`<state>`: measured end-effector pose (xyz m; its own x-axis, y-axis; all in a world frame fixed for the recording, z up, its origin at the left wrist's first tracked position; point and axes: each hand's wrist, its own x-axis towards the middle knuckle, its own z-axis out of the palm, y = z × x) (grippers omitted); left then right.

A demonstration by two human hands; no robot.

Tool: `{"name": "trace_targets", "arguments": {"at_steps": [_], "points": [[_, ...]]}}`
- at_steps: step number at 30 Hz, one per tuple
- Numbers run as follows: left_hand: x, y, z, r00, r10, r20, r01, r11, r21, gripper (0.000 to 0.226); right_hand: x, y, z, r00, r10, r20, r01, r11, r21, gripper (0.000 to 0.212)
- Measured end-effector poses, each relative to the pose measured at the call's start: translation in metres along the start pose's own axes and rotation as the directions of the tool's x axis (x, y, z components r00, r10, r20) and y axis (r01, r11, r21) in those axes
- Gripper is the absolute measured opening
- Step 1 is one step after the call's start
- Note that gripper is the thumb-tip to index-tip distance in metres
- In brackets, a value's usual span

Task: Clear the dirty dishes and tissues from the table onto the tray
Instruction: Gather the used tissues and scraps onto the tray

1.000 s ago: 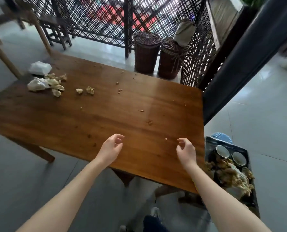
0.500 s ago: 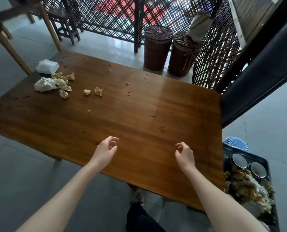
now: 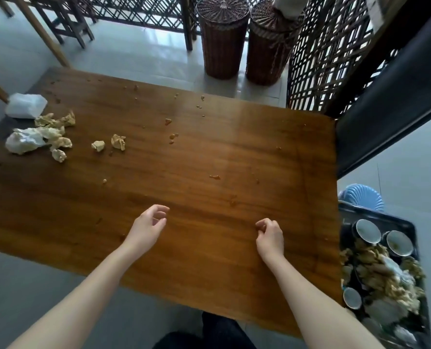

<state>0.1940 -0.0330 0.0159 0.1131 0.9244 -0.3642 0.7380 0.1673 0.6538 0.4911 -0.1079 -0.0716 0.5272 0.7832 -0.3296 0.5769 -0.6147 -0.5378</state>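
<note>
Crumpled stained tissues lie in a heap at the far left of the wooden table, with two small wads a little to their right. A white tissue pack sits at the left corner. The black tray stands low at the right, beyond the table's edge, holding dirty cups and a pile of used tissues. My left hand and my right hand hover over the near part of the table, fingers loosely curled, holding nothing.
Sauce drips and crumbs dot the tabletop. Two wicker baskets stand beyond the far edge by a lattice screen. A blue stool sits behind the tray. Wooden furniture legs rise at the far left.
The view has shifted forward and down over the table, and the tray has slid further right in view. Both hands stay over the near edge, holding nothing.
</note>
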Motion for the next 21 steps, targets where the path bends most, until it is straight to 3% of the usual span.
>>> {"name": "trace_targets", "arguments": {"at_steps": [14,21], "points": [[0.036,0.054,-0.010,0.992,0.108,0.061,-0.109,0.994,0.017,0.025,0.011,-0.015,-0.021,0.995,0.050,-0.084,-0.037,0.988,0.148,0.020],[0.040,0.052,-0.045,0.991,0.137,0.005,-0.137,0.990,-0.011,0.026,0.012,-0.060,-0.016,0.988,-0.024,-0.152,0.054,0.979,0.196,0.019]]}}
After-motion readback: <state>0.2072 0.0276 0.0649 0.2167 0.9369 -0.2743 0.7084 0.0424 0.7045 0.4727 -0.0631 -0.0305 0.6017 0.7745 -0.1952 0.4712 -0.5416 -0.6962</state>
